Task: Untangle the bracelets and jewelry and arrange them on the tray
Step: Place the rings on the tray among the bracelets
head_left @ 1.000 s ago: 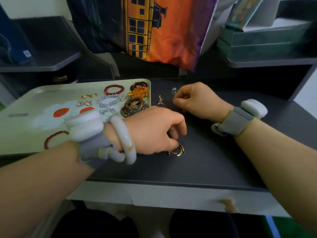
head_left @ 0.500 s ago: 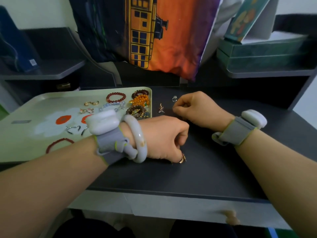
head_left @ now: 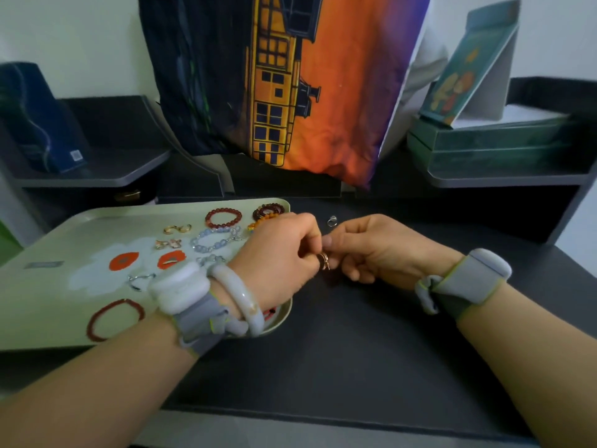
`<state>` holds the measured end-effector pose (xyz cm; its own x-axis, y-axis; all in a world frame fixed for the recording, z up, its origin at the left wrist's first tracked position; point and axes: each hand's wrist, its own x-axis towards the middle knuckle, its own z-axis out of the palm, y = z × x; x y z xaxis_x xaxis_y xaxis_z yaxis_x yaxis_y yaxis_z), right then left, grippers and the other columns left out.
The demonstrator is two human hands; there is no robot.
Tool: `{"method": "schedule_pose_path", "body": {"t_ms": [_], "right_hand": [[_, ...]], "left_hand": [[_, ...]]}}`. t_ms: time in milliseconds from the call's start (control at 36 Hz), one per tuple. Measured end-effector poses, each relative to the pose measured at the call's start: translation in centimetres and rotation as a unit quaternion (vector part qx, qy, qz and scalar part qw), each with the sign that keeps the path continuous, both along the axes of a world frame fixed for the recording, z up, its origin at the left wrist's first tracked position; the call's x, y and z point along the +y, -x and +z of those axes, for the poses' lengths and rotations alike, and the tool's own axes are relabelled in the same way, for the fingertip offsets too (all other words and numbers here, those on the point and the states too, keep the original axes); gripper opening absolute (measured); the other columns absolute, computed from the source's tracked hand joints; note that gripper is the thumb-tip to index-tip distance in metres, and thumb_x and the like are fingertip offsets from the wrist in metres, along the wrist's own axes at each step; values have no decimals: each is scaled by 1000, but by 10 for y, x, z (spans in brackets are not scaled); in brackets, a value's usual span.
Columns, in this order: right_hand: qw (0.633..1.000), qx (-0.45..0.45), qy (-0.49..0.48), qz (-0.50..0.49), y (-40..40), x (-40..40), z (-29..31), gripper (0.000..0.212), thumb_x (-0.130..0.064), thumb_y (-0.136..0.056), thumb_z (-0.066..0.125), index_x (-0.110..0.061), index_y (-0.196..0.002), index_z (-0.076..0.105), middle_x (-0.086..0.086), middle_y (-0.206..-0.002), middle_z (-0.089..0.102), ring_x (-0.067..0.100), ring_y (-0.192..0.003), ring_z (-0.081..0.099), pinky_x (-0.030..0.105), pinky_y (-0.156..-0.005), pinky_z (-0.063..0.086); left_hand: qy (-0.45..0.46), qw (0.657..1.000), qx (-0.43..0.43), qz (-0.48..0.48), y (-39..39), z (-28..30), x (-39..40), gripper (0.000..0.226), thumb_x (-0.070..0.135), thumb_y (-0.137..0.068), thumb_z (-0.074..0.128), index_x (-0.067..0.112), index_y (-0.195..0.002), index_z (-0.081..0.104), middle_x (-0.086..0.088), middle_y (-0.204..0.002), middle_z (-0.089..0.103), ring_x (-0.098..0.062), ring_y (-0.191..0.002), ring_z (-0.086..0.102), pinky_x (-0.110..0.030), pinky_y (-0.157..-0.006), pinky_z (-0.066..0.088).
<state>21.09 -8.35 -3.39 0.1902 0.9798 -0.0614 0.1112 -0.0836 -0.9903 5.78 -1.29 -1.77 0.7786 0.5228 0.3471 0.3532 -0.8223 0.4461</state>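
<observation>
Both hands meet over the dark desk (head_left: 323,350). Left hand (head_left: 277,263) has curled fingers and pinches small gold rings (head_left: 324,260). Right hand (head_left: 371,250) curls in too and touches the same rings with its fingertips. Both wrists wear grey bands, and the left wrist also has a white bangle (head_left: 239,299). Just left of the left hand lies the pale green tray (head_left: 48,302) with a red bead bracelet (head_left: 223,218), a blue bead bracelet (head_left: 211,242) and gold earrings (head_left: 177,228). A silver ring (head_left: 332,220) sits on the desk just behind the hands. An orange pillow (head_left: 323,92) leans at the back.
</observation>
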Motion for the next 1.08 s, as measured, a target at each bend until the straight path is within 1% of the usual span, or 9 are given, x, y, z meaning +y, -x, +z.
{"method": "schedule_pose_path", "body": {"t_ms": [139,306,444,583,750,833,917,1000,1083], "right_hand": [[1000,0,-4,18,1,0,0,12,-17,-78,68,-6,-73,63,9,-64,63,11,-40,49,17,-31,31],[1000,-10,-11,11,0,1,-2,9,-13,-80,68,-9,-73,64,10,-68,64,13,-41,51,18,-32,33],[1000,-16,-26,0,1,1,-1,8,-11,-81,67,-7,-75,65,10,-67,64,14,-42,51,19,-33,34],[999,1,-39,-12,2,0,0,7,-8,-82,66,-5,-77,63,8,-65,63,13,-41,50,19,-33,34],[997,5,-60,-49,4,0,2,9,-10,-83,64,-6,-75,64,5,-66,64,12,-43,50,19,-34,33],[993,-20,-75,-84,5,1,3,10,-8,-84,63,-6,-73,63,1,-60,62,9,-41,49,19,-35,33],[992,-36,-71,-102,8,2,5,10,-7,-85,61,-3,-76,63,-1,-52,60,7,-37,46,18,-34,32],[990,-41,-70,-118,12,3,7,6,-7,-82,63,-3,-79,66,0,-53,61,9,-39,47,18,-33,32],[986,-63,-61,-139,12,-1,9,5,-8,-80,64,-5,-78,68,2,-50,60,10,-39,47,18,-33,33]], "left_hand": [[7,1000,-15,8,0,0,-1,17,10,-81,62,25,-79,55,7,-90,54,-8,-72,54,-21,-67,47],[22,998,-53,10,-1,0,-3,18,7,-80,62,25,-78,57,6,-90,57,-10,-72,57,-31,-70,52],[28,998,-59,14,-2,-2,-2,18,8,-82,62,26,-80,58,6,-90,58,-11,-73,61,-33,-70,54],[57,995,-77,37,-1,-4,3,9,15,-85,63,24,-88,63,7,-81,65,-6,-75,64,-22,-70,55],[86,990,-97,48,8,-3,9,13,16,-85,64,28,-90,62,11,-76,64,0,-70,61,-10,-63,49],[98,989,-90,62,21,-1,13,14,18,-86,63,28,-95,65,12,-81,64,0,-76,61,-10,-69,50],[114,987,-81,80,42,2,25,16,18,-86,64,27,-98,68,13,-85,65,0,-80,62,-18,-74,52],[139,981,-82,110,70,7,45,13,18,-85,66,25,-94,71,12,-82,67,0,-70,62,-17,-70,51],[190,965,-100,154,93,12,65,10,15,-84,67,23,-87,71,7,-75,70,-5,-59,63,-19,-63,55]]}}
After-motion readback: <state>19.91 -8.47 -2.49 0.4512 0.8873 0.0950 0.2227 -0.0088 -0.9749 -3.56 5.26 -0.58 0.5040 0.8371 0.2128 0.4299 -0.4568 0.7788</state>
